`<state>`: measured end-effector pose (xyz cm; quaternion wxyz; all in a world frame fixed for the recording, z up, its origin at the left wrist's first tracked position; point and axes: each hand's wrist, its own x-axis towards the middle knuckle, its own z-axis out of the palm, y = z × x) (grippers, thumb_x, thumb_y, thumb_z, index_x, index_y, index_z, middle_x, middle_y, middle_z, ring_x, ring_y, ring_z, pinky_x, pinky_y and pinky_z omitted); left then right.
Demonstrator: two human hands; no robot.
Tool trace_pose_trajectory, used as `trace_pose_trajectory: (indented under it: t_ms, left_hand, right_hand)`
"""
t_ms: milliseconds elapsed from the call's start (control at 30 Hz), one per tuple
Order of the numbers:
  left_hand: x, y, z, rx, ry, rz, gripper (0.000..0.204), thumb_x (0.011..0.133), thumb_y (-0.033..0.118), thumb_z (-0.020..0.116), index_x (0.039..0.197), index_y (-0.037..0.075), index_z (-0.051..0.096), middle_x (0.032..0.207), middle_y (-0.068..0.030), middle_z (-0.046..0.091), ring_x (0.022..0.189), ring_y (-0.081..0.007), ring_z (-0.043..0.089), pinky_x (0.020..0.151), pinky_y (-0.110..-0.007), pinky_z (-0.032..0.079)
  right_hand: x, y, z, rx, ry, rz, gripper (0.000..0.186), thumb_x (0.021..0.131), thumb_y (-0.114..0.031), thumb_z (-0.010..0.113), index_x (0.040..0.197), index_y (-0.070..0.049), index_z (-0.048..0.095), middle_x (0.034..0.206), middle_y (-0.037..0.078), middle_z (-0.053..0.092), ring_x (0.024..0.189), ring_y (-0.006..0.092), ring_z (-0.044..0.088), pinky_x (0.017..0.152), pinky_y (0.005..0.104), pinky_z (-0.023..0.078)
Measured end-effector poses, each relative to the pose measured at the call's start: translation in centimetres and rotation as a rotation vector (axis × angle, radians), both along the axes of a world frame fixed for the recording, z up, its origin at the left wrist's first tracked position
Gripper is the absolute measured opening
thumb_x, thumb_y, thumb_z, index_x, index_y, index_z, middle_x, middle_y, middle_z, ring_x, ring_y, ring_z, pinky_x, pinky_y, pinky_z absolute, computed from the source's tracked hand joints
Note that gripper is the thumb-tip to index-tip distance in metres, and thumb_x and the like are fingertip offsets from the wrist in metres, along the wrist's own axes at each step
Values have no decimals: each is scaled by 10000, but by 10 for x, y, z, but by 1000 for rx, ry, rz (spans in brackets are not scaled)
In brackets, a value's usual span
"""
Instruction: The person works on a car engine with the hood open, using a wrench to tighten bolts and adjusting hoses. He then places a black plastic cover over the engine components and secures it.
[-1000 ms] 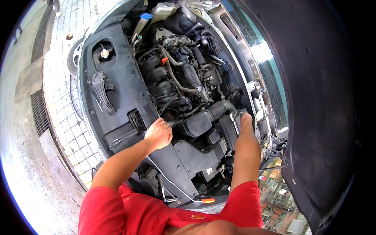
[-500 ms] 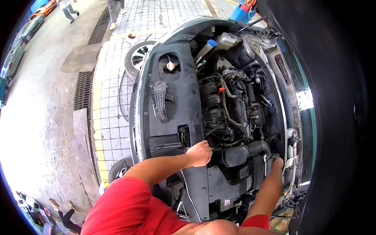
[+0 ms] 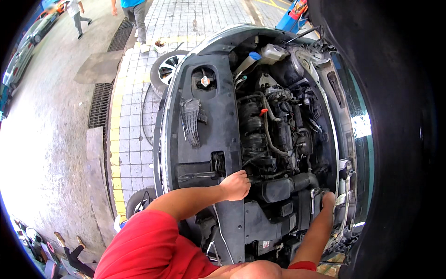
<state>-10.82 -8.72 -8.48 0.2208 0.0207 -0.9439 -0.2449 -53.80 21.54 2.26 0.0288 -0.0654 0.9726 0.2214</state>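
Note:
Below me lies a car's engine bay with the engine (image 3: 278,125) exposed. My left hand (image 3: 236,185) is closed, its curled fingers at the inner edge of the black plastic cover (image 3: 227,116) across the car's front. My right hand (image 3: 328,200) reaches deep beside the black ribbed air hose (image 3: 303,180), its fingers mostly hidden. It appears closed at the head of a silver ratchet wrench (image 3: 312,204), whose handle points toward me. Between my hands lies the black air filter box (image 3: 275,189). On the cover rests a loose, ribbed black plastic piece (image 3: 190,123).
The raised dark hood (image 3: 395,139) looms at the right. A blue-capped filler neck (image 3: 251,58) and a pale reservoir (image 3: 273,52) sit at the bay's far end. Wheels (image 3: 168,69) lie on the tiled floor. Two people (image 3: 132,16) are at the upper left.
The ratchet wrench's handle has swung slightly left at its near end. My right hand has dipped a little; my left hand stays in place. People in the background have moved.

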Motion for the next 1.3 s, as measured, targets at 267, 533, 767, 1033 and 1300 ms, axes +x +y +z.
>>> trace_pose_trajectory:
  t_ms: [267,533,767,1033,1300]
  left_hand:
    - [1,-1,-3,21,-3,1,227,860,250,617,723,79,676,789,-64,667,857,-254,612,952,-366,449]
    - [-7,4,3,26,15,-27,237,870,256,611,724,84,682,788,-56,669,865,-248,615,954,-366,449]
    - [4,-4,1,31,-72,11,218,874,245,614,763,74,692,812,-63,659,894,-262,620,1037,-391,442]
    - [-4,2,8,39,-25,-40,211,862,242,623,750,74,687,791,-62,649,876,-257,614,1003,-386,457]
    - [3,-4,1,26,-34,4,198,849,234,632,744,73,680,787,-63,649,869,-262,615,1003,-385,461]
  right_hand:
    - [-1,-17,-3,269,6,265,313,939,-321,620,992,-67,795,1058,187,766,1042,341,743,873,480,587]
    - [-55,77,-31,-534,-82,-447,333,952,-288,567,976,-28,776,1009,205,764,979,334,753,760,430,597]
    - [27,-45,13,222,-33,201,232,910,-201,648,1025,-50,782,1106,197,756,1064,372,724,899,455,586]
    - [-61,71,-42,-696,-161,-510,390,997,-306,539,854,-15,756,892,218,756,857,393,748,714,447,603]
    - [-1,-32,-1,389,-105,306,314,967,-310,609,1030,-58,786,1135,162,759,1072,361,723,880,451,588]
